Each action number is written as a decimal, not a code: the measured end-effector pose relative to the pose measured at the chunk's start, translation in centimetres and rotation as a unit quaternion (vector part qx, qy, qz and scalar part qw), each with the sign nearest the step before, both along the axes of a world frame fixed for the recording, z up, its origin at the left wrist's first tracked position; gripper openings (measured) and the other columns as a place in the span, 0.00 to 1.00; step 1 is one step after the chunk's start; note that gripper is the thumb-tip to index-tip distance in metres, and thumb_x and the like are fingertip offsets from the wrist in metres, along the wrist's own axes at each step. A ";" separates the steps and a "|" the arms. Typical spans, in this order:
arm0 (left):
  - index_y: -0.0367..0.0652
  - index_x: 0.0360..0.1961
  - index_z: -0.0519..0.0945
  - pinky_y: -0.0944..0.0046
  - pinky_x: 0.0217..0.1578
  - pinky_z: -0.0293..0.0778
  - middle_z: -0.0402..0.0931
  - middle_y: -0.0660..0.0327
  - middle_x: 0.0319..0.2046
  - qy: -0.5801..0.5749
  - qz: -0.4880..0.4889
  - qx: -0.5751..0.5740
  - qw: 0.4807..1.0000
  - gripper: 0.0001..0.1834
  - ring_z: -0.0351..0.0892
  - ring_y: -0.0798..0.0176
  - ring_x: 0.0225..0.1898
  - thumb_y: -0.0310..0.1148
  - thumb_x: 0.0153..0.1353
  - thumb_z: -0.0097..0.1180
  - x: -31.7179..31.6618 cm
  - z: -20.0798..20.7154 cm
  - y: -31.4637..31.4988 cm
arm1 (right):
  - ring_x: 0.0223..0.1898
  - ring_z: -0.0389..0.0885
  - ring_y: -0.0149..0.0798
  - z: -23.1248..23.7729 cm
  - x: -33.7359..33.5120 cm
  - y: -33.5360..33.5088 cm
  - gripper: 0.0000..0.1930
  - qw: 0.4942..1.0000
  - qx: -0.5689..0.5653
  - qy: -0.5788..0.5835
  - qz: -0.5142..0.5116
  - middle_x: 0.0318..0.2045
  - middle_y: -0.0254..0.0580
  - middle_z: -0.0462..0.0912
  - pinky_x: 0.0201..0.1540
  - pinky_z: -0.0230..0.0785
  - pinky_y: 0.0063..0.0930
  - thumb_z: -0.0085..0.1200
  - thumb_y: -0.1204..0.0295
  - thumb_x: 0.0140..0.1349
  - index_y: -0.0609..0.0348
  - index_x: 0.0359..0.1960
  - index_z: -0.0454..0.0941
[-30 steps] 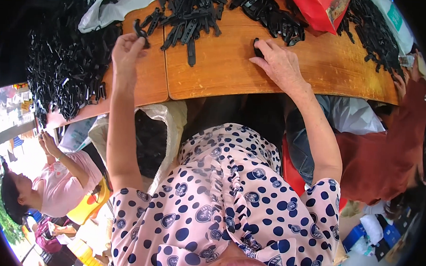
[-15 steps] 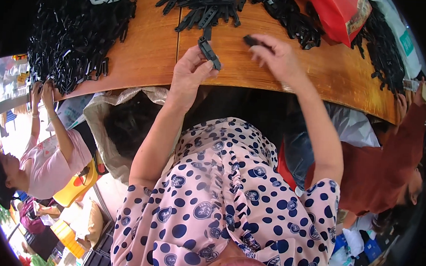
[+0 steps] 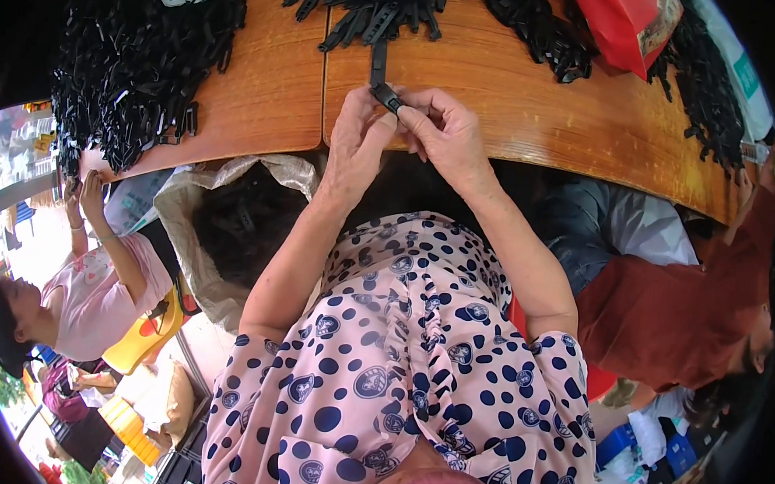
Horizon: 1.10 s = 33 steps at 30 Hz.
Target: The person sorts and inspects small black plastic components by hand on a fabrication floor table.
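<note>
Close to the table's near edge, both my hands meet at a small black plastic part (image 3: 387, 96). My left hand (image 3: 355, 146) pinches it from the left between thumb and fingers. From the other side, the thumb and fingers of my right hand (image 3: 450, 143) close on its lower end; whether they also hold a separate small piece is hidden. A flat black plastic strip (image 3: 378, 64) extends from the top of the part toward a heap of similar black pieces (image 3: 382, 16); I cannot tell whether it is joined to the part.
Big black piles lie on the wooden table (image 3: 264, 87), at the left (image 3: 138, 71) and right (image 3: 538, 40). A red bag (image 3: 622, 26) sits at the back right. Below the edge hangs an open woven sack (image 3: 178, 222). One person (image 3: 95, 297) works at left, another (image 3: 664, 318) at right.
My right hand, which was apart at the right with a small black piece, has come left and down to the part in my left hand. The part now sits lower in my fingers.
</note>
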<state>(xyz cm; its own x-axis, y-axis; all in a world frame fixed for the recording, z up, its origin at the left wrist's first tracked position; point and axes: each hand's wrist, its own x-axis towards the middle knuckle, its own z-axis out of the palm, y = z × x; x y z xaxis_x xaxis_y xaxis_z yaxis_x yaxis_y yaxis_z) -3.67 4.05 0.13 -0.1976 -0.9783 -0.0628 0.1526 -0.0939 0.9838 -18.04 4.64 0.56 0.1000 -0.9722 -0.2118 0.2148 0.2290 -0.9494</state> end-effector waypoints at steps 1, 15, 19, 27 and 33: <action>0.35 0.52 0.66 0.70 0.46 0.73 0.74 0.57 0.45 0.030 -0.004 0.019 0.999 0.16 0.76 0.66 0.42 0.19 0.63 0.49 0.1 0.1 0.1 | 0.22 0.73 0.25 -0.2 0.2 0.2 0.09 1.000 -0.019 0.014 -0.003 0.24 0.33 0.79 0.25 0.66 0.16 0.55 0.74 0.63 0.68 0.41 0.76; 0.35 0.47 0.74 0.67 0.49 0.72 0.79 0.57 0.41 0.074 0.034 0.015 0.997 0.12 0.79 0.65 0.43 0.22 0.62 0.51 0.6 1.7 0.2 | 0.23 0.72 0.27 -1.1 0.8 1.1 0.14 0.991 -0.072 0.109 -0.009 0.20 0.37 0.75 0.26 0.65 0.23 0.63 0.66 0.56 0.65 0.30 0.74; 0.36 0.43 0.75 0.69 0.44 0.73 0.80 0.56 0.38 0.076 0.015 0.035 0.996 0.08 0.79 0.66 0.39 0.27 0.64 0.52 0.7 2.1 -0.6 | 0.27 0.70 0.24 1.0 -0.3 1.2 0.12 0.977 -0.082 0.196 0.034 0.23 0.29 0.72 0.30 0.65 0.20 0.62 0.68 0.58 0.62 0.32 0.72; 0.37 0.35 0.74 0.71 0.32 0.72 0.76 0.58 0.29 -0.047 0.082 0.021 0.995 0.05 0.75 0.69 0.29 0.28 0.64 0.50 8.0 1.9 -7.3 | 0.36 0.78 0.53 -0.3 -14.5 -5.6 0.14 0.751 -0.282 0.551 -0.230 0.36 0.48 0.77 0.38 0.72 0.42 0.60 0.64 0.56 0.59 0.39 0.76; 0.40 0.42 0.78 0.66 0.34 0.74 0.78 0.59 0.28 -0.420 0.143 -0.171 0.880 0.12 0.80 0.65 0.32 0.31 0.57 0.56 13.3 -2.2 -14.1 | 0.43 0.77 0.51 0.1 -15.2 -8.6 0.18 0.638 -0.284 0.713 -0.063 0.41 0.45 0.73 0.39 0.74 0.44 0.58 0.68 0.56 0.52 0.48 0.71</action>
